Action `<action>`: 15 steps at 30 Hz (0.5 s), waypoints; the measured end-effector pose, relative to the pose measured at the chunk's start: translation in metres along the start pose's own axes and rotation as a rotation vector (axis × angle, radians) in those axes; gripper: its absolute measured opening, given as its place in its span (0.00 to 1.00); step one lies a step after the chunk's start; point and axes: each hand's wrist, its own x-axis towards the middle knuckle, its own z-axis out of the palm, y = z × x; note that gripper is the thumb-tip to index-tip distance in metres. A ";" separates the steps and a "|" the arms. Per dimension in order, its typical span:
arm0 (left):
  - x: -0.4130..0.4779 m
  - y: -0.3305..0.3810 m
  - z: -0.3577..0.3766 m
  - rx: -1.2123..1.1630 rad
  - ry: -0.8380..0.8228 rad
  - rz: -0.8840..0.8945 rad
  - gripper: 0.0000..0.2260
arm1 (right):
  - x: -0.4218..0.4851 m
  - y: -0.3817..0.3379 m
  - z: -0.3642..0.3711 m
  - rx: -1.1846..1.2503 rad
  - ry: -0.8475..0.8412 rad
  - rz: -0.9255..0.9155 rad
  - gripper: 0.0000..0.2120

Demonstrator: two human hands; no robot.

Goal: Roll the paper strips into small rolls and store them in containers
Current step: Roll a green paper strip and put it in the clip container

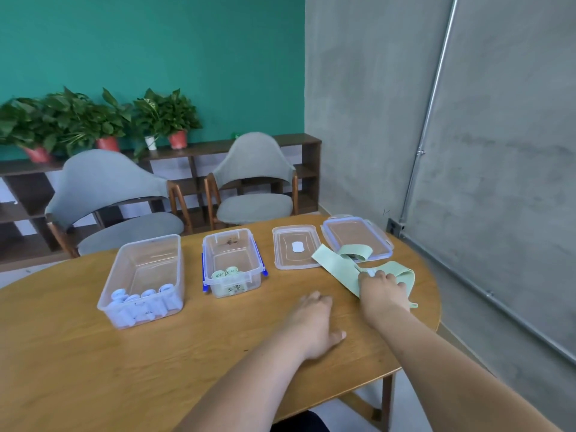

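Pale green paper strips lie in a loose pile at the right of the round wooden table. My right hand rests on the pile with its fingers curled onto a strip; a bit of white paper shows at the fingertips. My left hand lies flat on the table to the left of it, holding nothing. A clear container at the left holds several white rolls. A blue-latched container in the middle holds two green rolls.
Two clear lids lie behind the strips: a plain lid and a blue-rimmed lid with one curled green strip on it. Two grey chairs stand behind the table. The table edge and a grey wall are close on the right.
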 end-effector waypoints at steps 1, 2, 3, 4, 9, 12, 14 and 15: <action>0.001 -0.001 0.000 0.000 -0.004 -0.002 0.35 | 0.002 0.000 0.001 0.013 0.007 -0.017 0.22; 0.003 -0.004 0.000 -0.003 -0.007 -0.006 0.35 | 0.004 0.000 0.001 0.045 0.001 -0.036 0.22; 0.004 -0.006 0.000 -0.005 -0.008 -0.011 0.36 | 0.006 -0.001 0.001 0.098 -0.016 -0.048 0.23; 0.005 -0.008 0.000 -0.008 -0.006 -0.014 0.36 | 0.007 -0.001 0.000 0.169 -0.028 -0.054 0.22; 0.009 -0.011 -0.004 -0.047 0.027 -0.011 0.36 | 0.014 -0.003 -0.012 0.481 0.030 -0.080 0.18; 0.013 -0.015 -0.008 -0.128 0.101 0.002 0.36 | 0.015 -0.008 -0.024 0.648 0.060 -0.117 0.15; 0.016 -0.017 -0.012 -0.219 0.146 -0.006 0.34 | 0.015 -0.013 -0.032 0.746 0.082 -0.128 0.14; 0.016 -0.017 -0.014 -0.277 0.161 -0.011 0.33 | 0.014 -0.015 -0.035 0.789 0.090 -0.131 0.13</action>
